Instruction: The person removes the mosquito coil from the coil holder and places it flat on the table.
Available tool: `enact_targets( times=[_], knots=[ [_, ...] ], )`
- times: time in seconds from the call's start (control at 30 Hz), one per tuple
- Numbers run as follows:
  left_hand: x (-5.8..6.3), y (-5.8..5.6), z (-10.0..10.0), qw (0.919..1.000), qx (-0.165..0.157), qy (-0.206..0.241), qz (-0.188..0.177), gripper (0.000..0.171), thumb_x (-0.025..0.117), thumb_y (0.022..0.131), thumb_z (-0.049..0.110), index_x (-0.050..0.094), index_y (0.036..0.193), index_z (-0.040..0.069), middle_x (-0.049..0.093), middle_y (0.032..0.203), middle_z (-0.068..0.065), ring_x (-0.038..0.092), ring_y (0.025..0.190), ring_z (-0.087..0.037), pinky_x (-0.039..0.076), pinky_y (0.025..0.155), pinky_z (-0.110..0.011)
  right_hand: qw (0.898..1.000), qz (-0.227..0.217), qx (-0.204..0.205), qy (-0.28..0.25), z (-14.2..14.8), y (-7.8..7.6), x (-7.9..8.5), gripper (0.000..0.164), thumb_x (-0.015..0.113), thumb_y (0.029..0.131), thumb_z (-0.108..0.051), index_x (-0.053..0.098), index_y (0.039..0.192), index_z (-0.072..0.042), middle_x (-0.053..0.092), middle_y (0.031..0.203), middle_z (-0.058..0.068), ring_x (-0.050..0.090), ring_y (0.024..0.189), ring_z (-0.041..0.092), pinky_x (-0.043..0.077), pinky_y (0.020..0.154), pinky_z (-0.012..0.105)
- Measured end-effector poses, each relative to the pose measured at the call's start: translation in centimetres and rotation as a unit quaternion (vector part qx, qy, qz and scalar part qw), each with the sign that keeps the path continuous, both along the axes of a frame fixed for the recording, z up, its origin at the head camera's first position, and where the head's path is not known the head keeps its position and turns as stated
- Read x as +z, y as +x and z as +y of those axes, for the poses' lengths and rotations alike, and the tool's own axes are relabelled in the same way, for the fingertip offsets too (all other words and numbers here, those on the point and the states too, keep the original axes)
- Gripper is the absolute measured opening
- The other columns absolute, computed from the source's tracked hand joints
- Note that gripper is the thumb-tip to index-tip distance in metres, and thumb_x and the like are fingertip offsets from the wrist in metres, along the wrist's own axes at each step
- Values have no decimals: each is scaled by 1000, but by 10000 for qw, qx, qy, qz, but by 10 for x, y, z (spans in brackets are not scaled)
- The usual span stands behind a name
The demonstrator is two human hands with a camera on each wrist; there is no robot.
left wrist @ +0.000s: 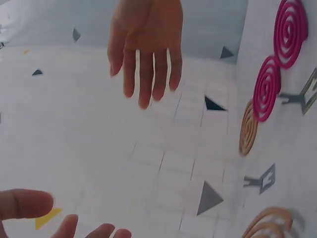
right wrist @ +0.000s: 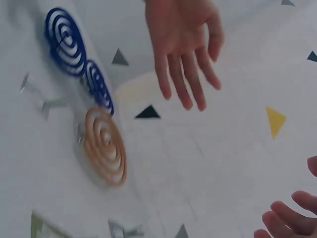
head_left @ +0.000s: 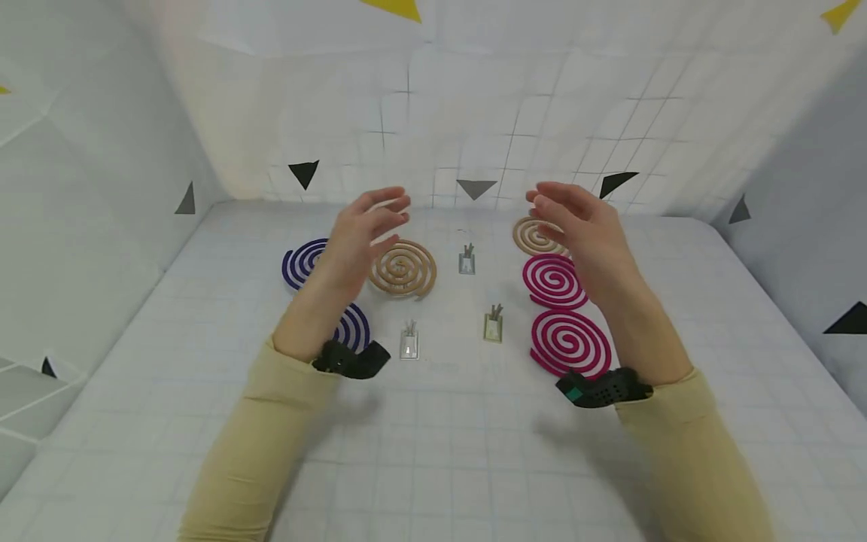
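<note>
My left hand (head_left: 359, 237) is raised over the left side of the table, fingers loosely bent and holding nothing. Below it lie two blue mosquito coils (head_left: 296, 269), partly hidden by the arm, and a tan mosquito coil (head_left: 421, 265). Opposite, my right hand (head_left: 588, 237) hovers with nothing in its grasp, palm turned inward. Beneath and beside it, two pink mosquito coils (head_left: 571, 344) and a second tan coil (head_left: 524, 235) form a column. Between the hands lie small metal coil stands: one at the back (head_left: 466, 263), one front left (head_left: 409, 345), one front right (head_left: 493, 328).
A white table (head_left: 433, 459) with a faint grid carries everything. White walls (head_left: 474, 90) with black, grey and yellow triangles surround it at the back and sides. Each wrist wears a black camera band, such as the right band (head_left: 606, 388).
</note>
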State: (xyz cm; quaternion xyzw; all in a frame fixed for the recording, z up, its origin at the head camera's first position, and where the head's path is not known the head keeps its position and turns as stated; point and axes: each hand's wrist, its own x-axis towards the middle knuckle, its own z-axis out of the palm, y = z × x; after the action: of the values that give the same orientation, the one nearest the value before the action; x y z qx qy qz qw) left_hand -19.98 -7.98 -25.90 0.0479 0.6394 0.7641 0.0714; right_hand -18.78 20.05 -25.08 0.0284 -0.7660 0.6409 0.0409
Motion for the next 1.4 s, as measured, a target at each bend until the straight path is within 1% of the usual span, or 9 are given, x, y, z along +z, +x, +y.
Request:
enact_targets(
  times=[0.07, 0.23, 0.33, 0.4, 0.57, 0.73, 1.0, 1.17, 1.4],
  knots=[
    [4, -6, -19, 9999, 143, 28, 22, 45, 45, 100, 7, 46, 146, 8, 51, 149, -7, 48, 136, -21, 34, 119, -41, 9995, 1, 30, -330, -15, -5, 5, 50, 62, 99, -35, 52, 142, -14, 54, 144, 8, 52, 131, 23, 40, 115, 42],
    [7, -15, -56, 9974, 414, 583, 35, 44, 45, 101, 9, 46, 145, 8, 52, 148, -10, 49, 136, -23, 33, 120, -43, 9902, -25, 142, -1391, -48, -15, 16, 43, 63, 99, -29, 55, 137, -11, 56, 138, 8, 55, 125, 25, 41, 114, 43],
    [6, -18, -70, 9962, 412, 760, 58, 46, 45, 101, 11, 43, 147, 7, 49, 150, -12, 47, 138, -25, 31, 120, -45, 9806, -86, 128, -1952, -61, -18, 17, 37, 63, 99, -25, 58, 133, -10, 59, 136, 9, 56, 123, 26, 42, 113, 41],
    [5, -19, -75, 9958, 400, 815, 67, 45, 44, 101, 11, 43, 146, 7, 47, 152, -13, 46, 138, -26, 31, 121, -45, 9770, -137, 145, -2125, -66, -20, 14, 34, 61, 100, -22, 58, 132, -9, 60, 135, 9, 56, 123, 27, 41, 113, 41],
    [2, -26, -78, 9959, 289, 861, 35, 42, 43, 102, 12, 44, 143, 8, 44, 154, -14, 46, 139, -26, 29, 121, -45, 9794, -9, 168, -2015, -70, -20, 5, 33, 57, 102, -20, 57, 133, -9, 59, 134, 9, 57, 121, 24, 40, 114, 40],
    [-2, -34, -79, 9984, 211, 522, -10, 43, 44, 102, 13, 44, 145, 8, 46, 153, -13, 46, 139, -27, 32, 120, -43, 9768, 33, 121, -2138, -77, -19, 2, 31, 56, 103, -20, 58, 132, -9, 60, 136, 11, 58, 122, 25, 41, 113, 39],
    [-17, -43, -80, 9987, 189, 247, -394, 45, 41, 104, 12, 40, 148, 7, 44, 155, -13, 46, 140, -26, 34, 119, -39, 9767, -372, -24, -2113, -89, -25, -12, 33, 52, 105, -26, 57, 132, -9, 57, 134, 6, 54, 124, 22, 39, 115, 40],
    [-23, -48, -78, 9988, 96, 7, -473, 47, 41, 104, 12, 39, 150, 6, 43, 155, -12, 45, 140, -25, 33, 119, -39, 9684, -600, 25, -2420, -96, -29, -25, 32, 50, 105, -24, 55, 131, -7, 55, 133, 7, 49, 127, 24, 36, 116, 42],
    [-33, -52, -74, 9975, -55, -324, -622, 50, 40, 104, 13, 35, 153, 5, 39, 158, -14, 42, 143, -27, 32, 120, -39, 9609, -1134, -52, -2525, -104, -36, -41, 39, 48, 104, -18, 50, 140, -5, 50, 141, 9, 44, 131, 24, 32, 118, 42]
  ],
)
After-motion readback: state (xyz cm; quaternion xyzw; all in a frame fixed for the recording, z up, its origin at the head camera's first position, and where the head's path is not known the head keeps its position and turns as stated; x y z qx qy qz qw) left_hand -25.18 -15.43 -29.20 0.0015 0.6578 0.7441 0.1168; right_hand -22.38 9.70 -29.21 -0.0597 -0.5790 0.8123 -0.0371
